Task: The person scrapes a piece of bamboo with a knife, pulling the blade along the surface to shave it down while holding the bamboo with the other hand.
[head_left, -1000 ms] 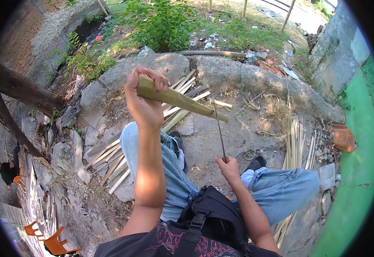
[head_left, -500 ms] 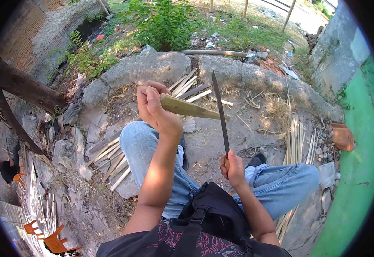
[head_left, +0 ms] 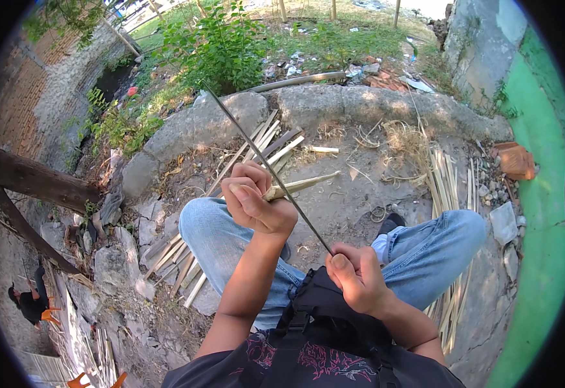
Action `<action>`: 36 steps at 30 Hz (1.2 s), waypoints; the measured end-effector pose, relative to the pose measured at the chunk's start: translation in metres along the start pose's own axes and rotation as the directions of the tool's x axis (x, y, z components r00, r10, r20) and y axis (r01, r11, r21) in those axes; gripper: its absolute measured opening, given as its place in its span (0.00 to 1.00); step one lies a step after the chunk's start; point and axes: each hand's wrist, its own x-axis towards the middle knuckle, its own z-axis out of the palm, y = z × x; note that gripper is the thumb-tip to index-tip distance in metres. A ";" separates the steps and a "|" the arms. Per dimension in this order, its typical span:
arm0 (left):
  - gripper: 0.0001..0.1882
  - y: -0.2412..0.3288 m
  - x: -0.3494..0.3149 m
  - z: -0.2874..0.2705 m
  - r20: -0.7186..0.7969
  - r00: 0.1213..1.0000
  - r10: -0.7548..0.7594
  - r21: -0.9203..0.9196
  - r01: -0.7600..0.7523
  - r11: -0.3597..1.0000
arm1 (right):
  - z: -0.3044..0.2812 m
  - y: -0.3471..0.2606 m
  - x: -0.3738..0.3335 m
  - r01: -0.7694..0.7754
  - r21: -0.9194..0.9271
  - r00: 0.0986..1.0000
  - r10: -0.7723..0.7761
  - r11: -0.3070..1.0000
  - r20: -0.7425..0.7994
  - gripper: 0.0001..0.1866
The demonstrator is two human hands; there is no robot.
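Mid-frame, the left hand (head_left: 256, 199) clenches a wooden strip (head_left: 311, 182) while the right hand (head_left: 360, 275), fingers curled tight, grips a long knife (head_left: 268, 165) (now slanted toward upper left), apparently shifting work nearer the clenched end.

On you: one black bag (head_left: 342, 302), its black strap (head_left: 291, 352) fitted with a black buckle (head_left: 301, 317). Below the bag: your black shirt (head_left: 221, 362), bearing a jagged pinkish-red print (head_left: 331, 363). Either side of the bag: your faded blue jeans (head_left: 421, 252). Beyond the bag, rightward: your white sock (head_left: 379, 247) and dark shoe (head_left: 392, 224).
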 end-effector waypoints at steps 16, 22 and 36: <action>0.18 0.007 -0.015 0.001 0.040 0.997 -0.058 0.041 0.057 0.998 | -0.005 0.000 -0.009 -0.031 -0.063 0.998 0.028 0.998 -0.051 0.23; 0.19 0.009 -0.016 0.000 0.074 0.996 -0.048 0.020 0.046 0.999 | -0.010 -0.007 -0.015 0.018 -0.093 0.999 -0.022 0.995 -0.049 0.22; 0.20 0.007 -0.017 0.005 0.120 0.991 0.052 0.012 -0.054 0.998 | -0.009 -0.015 -0.019 0.045 -0.118 0.998 -0.050 0.992 -0.044 0.23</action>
